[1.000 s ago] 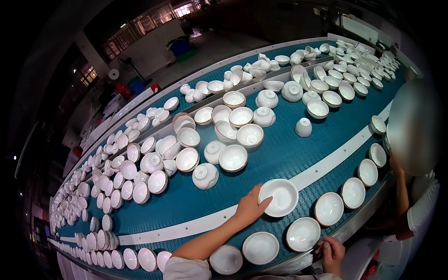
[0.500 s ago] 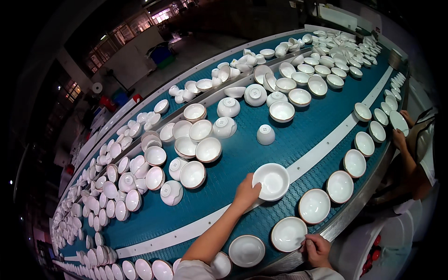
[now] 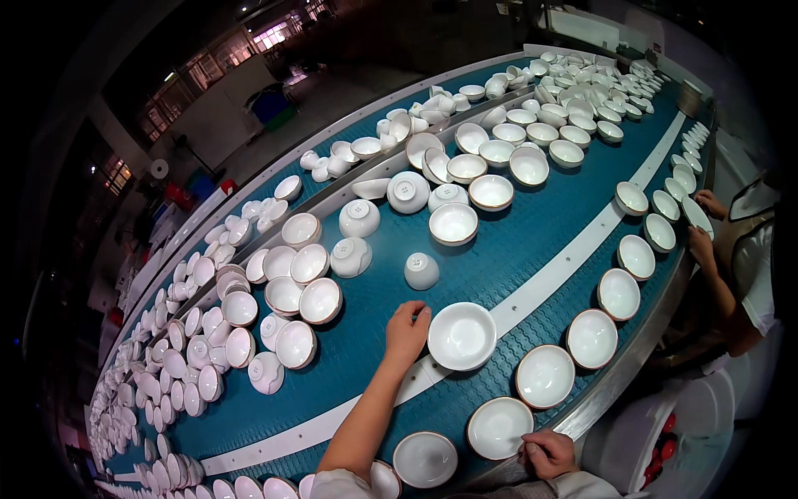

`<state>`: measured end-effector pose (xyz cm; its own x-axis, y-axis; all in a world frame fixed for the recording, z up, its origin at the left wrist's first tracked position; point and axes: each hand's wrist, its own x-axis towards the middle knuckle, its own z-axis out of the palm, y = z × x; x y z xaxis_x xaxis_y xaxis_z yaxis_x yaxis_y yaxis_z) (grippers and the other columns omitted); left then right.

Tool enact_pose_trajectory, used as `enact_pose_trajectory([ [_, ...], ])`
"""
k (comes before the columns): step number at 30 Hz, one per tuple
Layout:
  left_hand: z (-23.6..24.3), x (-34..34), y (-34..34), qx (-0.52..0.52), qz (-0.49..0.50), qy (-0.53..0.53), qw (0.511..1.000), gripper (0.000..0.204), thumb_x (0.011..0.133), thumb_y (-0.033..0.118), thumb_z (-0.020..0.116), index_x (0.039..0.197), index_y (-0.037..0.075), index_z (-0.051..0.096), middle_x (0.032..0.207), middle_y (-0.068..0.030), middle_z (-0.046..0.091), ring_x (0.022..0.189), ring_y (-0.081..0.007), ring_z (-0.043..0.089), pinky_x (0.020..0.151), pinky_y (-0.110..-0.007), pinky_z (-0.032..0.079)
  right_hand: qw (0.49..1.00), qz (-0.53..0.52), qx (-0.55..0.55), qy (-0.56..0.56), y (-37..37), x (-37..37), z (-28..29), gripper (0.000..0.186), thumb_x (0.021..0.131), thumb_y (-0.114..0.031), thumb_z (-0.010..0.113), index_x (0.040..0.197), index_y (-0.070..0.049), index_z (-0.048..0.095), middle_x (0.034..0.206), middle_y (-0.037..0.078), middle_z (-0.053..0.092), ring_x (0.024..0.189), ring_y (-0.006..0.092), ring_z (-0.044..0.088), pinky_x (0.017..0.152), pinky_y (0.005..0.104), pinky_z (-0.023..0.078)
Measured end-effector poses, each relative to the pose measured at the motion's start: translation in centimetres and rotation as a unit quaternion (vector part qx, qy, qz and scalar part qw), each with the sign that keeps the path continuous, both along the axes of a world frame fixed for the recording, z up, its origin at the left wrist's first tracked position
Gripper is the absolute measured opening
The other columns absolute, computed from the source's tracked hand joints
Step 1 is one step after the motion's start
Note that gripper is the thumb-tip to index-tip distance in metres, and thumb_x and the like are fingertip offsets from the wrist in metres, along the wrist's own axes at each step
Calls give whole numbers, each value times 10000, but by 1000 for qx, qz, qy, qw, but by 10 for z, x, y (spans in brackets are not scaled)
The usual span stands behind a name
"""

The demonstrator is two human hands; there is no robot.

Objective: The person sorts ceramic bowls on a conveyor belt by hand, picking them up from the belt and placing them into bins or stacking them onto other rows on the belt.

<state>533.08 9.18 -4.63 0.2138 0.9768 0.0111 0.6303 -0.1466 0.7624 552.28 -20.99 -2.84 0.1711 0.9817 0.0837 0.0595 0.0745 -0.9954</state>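
My left hand [image 3: 406, 339] reaches over the belt, fingers loosely bent and holding nothing. Its fingertips are right beside the rim of a white bowl [image 3: 462, 337], which stands upright across the white divider strip. Near the front edge, my right hand [image 3: 550, 454] is closed, thumb and fingertips at the rim of another upright white bowl [image 3: 499, 428] with a brown edge. Left of that bowl is a greyer-looking bowl [image 3: 425, 460]. Beyond my left hand, a small white cup [image 3: 421, 271] sits bottom up on the belt.
The teal conveyor belt [image 3: 366, 374] carries many white bowls, some upside down. A divider strip [image 3: 540, 287] separates the near lane, where upright bowls [image 3: 545, 377] form a curved row. At right, another person's arm [image 3: 706, 258] holds a bowl. A whitish bin [image 3: 615, 449] stands below the belt's edge.
My left hand has let go of the white bowl and drawn back to its left. Bowls and the cup on the main belt have shifted left and nearer. My right hand stays at its bowl's rim.
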Motion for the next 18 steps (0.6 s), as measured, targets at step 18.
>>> enact_pose_trajectory([
  [18, 37, 97, 68, -61, -29, 6, 998, 347, 903, 317, 572, 1006, -7, 640, 920, -128, 648, 839, -185, 597, 760, -299, 466, 998, -13, 42, -34, 16, 95, -13, 192, 801, 18, 616, 991, -2, 635, 724, 99, 644, 600, 200, 651, 521, 273, 493],
])
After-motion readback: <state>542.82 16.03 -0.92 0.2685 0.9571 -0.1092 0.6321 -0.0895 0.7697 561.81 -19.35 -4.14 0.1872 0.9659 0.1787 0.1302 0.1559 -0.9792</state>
